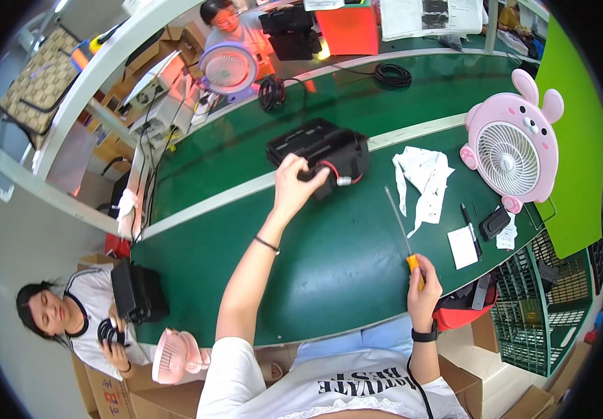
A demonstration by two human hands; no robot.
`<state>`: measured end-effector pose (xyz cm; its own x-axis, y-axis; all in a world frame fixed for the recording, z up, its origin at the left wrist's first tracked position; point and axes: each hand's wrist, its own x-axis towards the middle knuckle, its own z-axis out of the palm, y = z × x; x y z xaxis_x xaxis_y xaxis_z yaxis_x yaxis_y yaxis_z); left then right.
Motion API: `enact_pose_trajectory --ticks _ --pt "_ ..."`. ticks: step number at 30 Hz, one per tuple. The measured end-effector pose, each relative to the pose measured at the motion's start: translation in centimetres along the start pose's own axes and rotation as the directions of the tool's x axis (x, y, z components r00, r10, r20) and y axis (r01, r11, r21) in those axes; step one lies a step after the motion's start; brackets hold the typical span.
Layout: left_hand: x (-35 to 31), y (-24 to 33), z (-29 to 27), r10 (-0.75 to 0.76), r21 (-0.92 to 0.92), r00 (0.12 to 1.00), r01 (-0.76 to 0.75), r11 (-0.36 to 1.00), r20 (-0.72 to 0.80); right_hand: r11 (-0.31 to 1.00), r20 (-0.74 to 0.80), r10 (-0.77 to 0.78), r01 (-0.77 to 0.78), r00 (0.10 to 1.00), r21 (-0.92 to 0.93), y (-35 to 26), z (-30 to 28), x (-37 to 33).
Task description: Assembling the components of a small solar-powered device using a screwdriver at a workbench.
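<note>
My left hand (296, 183) is closed on the near corner of a black boxy device (315, 140) at the middle of the green bench. A red wire with a white connector (344, 181) hangs from the device beside my fingers. Low on the right, my right hand (423, 288) grips the orange-yellow handle of a screwdriver (400, 225). Its long thin shaft points up and away, apart from the device. A crumpled white cloth or paper (426, 183) lies just beyond the screwdriver's tip.
A pink rabbit-shaped fan (511, 150) stands at the right. Near it lie a white notepad (463, 248), a pen (466, 214) and a small black object (494, 223). Coiled black cable (392, 75) rests farther back. Two co-workers sit around the bench; one holds cable beside a black case (138, 292).
</note>
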<state>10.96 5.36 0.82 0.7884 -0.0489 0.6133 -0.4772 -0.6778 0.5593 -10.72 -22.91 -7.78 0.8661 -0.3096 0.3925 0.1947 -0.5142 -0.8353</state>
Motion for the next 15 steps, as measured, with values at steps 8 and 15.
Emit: enact_pose_trajectory --ticks 8,15 --pt "-15.0 5.4 -7.0 0.23 -0.244 0.947 -0.174 0.954 0.222 0.994 -0.077 0.083 -0.078 0.994 0.071 0.0 -0.4 0.5" --pt "-23.2 8.1 -10.2 0.452 -0.039 0.821 -0.469 0.882 0.349 0.738 0.201 0.326 -0.381 0.924 0.556 -2.6 -0.7 0.0"
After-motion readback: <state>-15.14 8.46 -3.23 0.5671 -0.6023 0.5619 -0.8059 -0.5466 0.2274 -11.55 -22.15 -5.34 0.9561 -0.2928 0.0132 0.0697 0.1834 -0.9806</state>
